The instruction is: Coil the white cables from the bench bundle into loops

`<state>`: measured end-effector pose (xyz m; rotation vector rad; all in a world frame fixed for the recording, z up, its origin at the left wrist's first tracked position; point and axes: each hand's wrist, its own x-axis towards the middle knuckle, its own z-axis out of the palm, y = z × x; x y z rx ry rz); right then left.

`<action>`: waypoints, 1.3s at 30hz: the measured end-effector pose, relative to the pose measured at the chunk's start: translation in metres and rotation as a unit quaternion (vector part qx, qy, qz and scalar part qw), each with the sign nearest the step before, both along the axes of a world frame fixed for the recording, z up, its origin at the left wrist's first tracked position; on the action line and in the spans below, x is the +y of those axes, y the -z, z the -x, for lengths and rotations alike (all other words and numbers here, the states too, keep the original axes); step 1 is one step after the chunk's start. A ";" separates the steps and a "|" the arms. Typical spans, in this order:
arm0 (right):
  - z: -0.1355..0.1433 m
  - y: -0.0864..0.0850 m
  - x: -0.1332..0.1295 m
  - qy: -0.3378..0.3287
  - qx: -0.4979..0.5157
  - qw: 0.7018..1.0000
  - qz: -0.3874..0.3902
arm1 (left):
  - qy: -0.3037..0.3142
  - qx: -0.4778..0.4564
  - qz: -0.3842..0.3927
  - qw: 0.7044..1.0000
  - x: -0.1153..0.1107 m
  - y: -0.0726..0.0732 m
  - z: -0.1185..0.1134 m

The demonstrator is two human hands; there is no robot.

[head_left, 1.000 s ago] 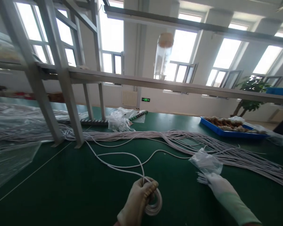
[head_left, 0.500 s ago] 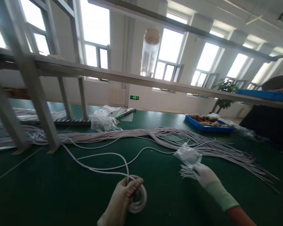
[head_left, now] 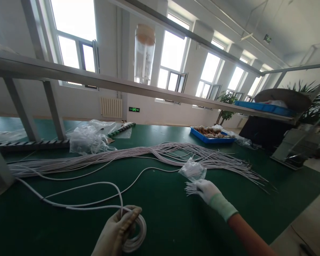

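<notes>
My left hand (head_left: 114, 233), in a pale glove, grips a small coil of white cable (head_left: 136, 233) low on the green table (head_left: 170, 220). The loose end of that cable (head_left: 96, 185) loops away to the left and back. My right hand (head_left: 206, 189), in a white glove with a green cuff, rests on a bunch of thin white ties (head_left: 190, 187) beside a small clear plastic bag (head_left: 192, 170). Whether its fingers pinch the ties is unclear.
A long bundle of white cables (head_left: 154, 153) lies across the table behind both hands. Crumpled clear plastic (head_left: 88, 138) sits at the back left, a blue tray (head_left: 212, 133) with brown parts at the back right. Grey frame posts (head_left: 53, 106) rise on the left.
The view has swung to the right, showing the table's right end and the floor. My left hand keeps the coil; my right hand stays at the ties by the bag.
</notes>
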<state>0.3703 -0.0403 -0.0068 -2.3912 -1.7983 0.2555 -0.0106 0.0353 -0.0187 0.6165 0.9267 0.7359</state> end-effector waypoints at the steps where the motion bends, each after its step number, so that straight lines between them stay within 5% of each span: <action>1: 0.000 -0.001 -0.002 0.008 0.012 1.000 -0.005 | -0.001 -0.001 -0.002 1.000 0.000 0.000 0.000; 9: 0.011 0.006 -0.005 0.062 0.128 0.990 -0.022 | 0.013 0.048 0.016 0.999 0.000 0.000 0.002; 21: 0.008 0.005 -0.002 0.111 0.138 0.984 -0.006 | 0.049 -0.002 -0.017 0.999 0.001 0.004 0.007; 26: 0.049 0.007 -0.007 0.029 0.226 0.974 -0.014 | 0.081 0.021 -0.016 0.996 -0.008 -0.005 0.019; 33: 0.139 0.009 -0.006 -0.204 0.248 0.946 -0.040 | 0.121 0.056 -0.082 0.988 -0.019 -0.037 0.018; 39: 0.175 -0.004 0.001 -0.274 0.256 0.921 -0.103 | 0.189 0.116 -0.162 0.962 -0.019 -0.026 0.027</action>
